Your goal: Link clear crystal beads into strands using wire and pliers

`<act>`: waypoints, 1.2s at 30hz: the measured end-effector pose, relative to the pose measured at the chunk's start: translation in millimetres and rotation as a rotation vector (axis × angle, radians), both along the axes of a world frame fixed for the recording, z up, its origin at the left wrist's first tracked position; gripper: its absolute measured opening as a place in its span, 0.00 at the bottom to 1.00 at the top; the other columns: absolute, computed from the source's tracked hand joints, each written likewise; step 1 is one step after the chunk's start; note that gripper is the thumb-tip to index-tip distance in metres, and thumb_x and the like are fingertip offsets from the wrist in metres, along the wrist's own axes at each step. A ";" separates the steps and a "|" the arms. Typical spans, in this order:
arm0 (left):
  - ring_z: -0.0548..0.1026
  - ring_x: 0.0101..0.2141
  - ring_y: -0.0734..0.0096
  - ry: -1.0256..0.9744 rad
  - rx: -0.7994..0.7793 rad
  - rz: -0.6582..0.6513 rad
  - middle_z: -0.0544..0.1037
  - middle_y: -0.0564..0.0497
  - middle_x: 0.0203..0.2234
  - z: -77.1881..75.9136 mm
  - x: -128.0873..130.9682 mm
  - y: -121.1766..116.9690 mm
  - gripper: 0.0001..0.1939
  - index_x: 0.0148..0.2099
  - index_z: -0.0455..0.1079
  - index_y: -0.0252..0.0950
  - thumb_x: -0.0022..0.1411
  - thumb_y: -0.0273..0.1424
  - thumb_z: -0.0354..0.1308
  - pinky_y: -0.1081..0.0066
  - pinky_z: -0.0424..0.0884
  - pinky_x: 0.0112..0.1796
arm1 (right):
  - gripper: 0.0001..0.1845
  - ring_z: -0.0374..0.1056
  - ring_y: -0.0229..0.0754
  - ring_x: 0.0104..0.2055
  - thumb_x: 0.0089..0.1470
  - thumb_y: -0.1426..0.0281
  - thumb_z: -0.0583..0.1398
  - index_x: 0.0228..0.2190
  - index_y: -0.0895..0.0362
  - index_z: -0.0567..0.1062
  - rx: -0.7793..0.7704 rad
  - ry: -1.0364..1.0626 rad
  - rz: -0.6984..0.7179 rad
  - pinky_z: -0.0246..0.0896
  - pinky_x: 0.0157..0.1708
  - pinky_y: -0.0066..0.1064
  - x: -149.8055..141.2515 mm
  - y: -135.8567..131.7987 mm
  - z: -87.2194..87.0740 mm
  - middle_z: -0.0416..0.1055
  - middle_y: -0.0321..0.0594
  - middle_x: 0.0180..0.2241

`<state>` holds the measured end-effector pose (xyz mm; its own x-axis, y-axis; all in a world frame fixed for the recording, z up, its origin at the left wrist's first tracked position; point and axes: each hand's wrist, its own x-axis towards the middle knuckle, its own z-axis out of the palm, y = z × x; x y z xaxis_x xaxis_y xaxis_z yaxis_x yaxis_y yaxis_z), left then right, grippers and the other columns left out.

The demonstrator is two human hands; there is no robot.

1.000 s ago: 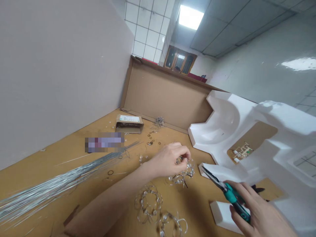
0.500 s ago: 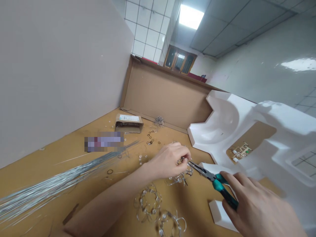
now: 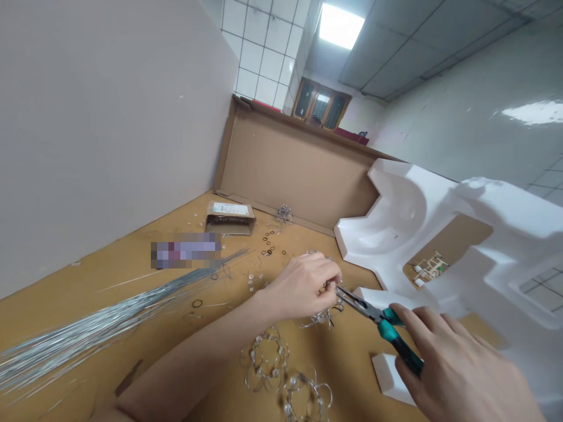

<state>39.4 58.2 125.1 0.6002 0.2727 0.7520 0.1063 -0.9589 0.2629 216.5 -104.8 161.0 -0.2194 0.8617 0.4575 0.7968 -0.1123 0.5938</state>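
Observation:
My right hand (image 3: 461, 363) grips the green and black handles of long-nose pliers (image 3: 373, 313), whose jaw tips meet the fingertips of my left hand (image 3: 303, 284). Those left fingers pinch a beaded wire piece (image 3: 323, 318), mostly hidden behind the hand; curled wire and clear beads stick out below it. Two wire rings with clear beads lie on the table under my left forearm, one beaded wire ring (image 3: 265, 356) and, nearer me, another beaded ring (image 3: 303, 401).
A bundle of straight silver wires (image 3: 109, 319) stretches across the left. Behind it are a small open cardboard box (image 3: 230, 218), small dark rings (image 3: 268, 243) and a tangled wire clump (image 3: 284, 213). White foam packing (image 3: 396, 199) borders the right side; a cardboard wall (image 3: 294, 164) closes the back.
Very little differs. The pliers' tips and my left fingers stay together, with only a slight shift of the hands and the wire piece.

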 end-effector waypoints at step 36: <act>0.68 0.30 0.76 0.018 -0.441 -0.179 0.73 0.53 0.27 -4.2 2.7 5.4 0.06 0.31 0.66 0.35 0.52 0.23 0.49 0.72 0.65 0.34 | 0.26 0.61 0.59 0.45 0.42 0.81 0.49 0.44 0.61 0.70 -0.070 -0.288 0.079 0.48 0.48 0.57 -0.4 -4.2 23.1 0.68 0.54 0.40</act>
<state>42.2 63.6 120.9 0.6787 0.4545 0.5769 -0.0424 -0.7600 0.6486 216.1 -109.0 184.1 -0.3992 0.8640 0.3067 0.5991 -0.0073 0.8006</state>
